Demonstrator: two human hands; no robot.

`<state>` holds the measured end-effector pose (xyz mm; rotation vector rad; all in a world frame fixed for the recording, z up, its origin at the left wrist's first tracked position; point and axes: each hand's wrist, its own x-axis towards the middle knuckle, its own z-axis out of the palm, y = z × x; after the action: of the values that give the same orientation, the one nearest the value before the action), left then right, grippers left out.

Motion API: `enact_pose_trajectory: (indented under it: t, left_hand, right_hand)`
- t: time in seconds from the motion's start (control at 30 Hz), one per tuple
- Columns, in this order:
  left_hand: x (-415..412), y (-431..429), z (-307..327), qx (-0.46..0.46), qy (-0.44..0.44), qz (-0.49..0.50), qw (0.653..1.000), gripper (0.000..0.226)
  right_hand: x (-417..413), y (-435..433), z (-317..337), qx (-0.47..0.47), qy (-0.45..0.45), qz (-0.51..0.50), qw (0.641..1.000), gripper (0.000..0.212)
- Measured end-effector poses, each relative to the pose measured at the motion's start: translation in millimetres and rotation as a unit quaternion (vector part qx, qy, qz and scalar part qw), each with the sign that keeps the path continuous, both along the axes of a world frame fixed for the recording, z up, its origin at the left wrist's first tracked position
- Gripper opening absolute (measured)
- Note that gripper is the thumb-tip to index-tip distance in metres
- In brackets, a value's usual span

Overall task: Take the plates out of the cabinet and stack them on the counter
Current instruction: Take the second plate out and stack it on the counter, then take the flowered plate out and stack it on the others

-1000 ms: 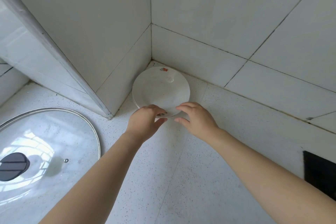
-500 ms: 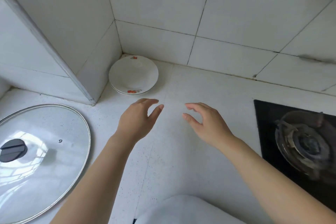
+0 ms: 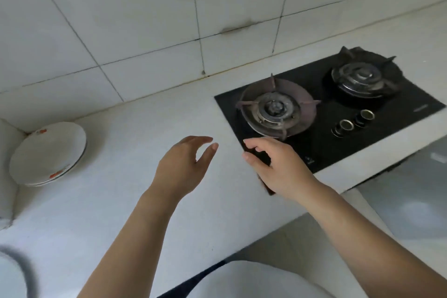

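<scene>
Left hand [image 3: 183,167] and right hand [image 3: 273,167] are hovering empty, fingers loosely spread — next plate wants gripping at opposite rims, landing squarely on the stack [image 3: 48,152].

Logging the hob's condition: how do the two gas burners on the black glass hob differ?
The nearer gas burner sits in a rusty brown ring; the farther gas burner has a black pan support. The nearer's metal is duller, the farther's shinier. Both are unlit and bare.

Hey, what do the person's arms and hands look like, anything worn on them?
The left arm and right arm are bare as far as the frame shows, no sleeves. The left hand and right hand wear no gloves; no watch, bracelet or ring is visible.
</scene>
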<state>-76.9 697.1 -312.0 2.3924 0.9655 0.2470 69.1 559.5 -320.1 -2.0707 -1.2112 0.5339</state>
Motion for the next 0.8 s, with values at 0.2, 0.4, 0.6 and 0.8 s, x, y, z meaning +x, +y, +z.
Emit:
enact_pose_trajectory:
  t: [0.2, 0.4, 0.6, 0.8]
  left_hand:
    - [91.7, -104.2, 7.1, -0.004, -0.005, -0.113, 0.994, 0.039]
    - [170.2, -226.9, -2.2, -0.054, -0.017, -0.228, 0.972, 0.039]
    - [246.1, -352.3, -12.1, -0.073, -0.007, -0.350, 0.934, 0.038]
    - [302.8, -446.3, -2.0, -0.080, 0.020, -0.465, 0.882, 0.039]
  right_hand:
    - [56.3, -131.3, 2.2, 0.005, -0.004, -0.120, 0.993, 0.040]
    - [100.8, -277.0, 0.4, 0.005, -0.001, -0.208, 0.978, 0.039]
    - [123.8, -420.5, -3.1, -0.008, 0.001, -0.356, 0.934, 0.036]
    - [131.9, -509.3, -10.7, -0.009, 0.023, -0.476, 0.879, 0.035]
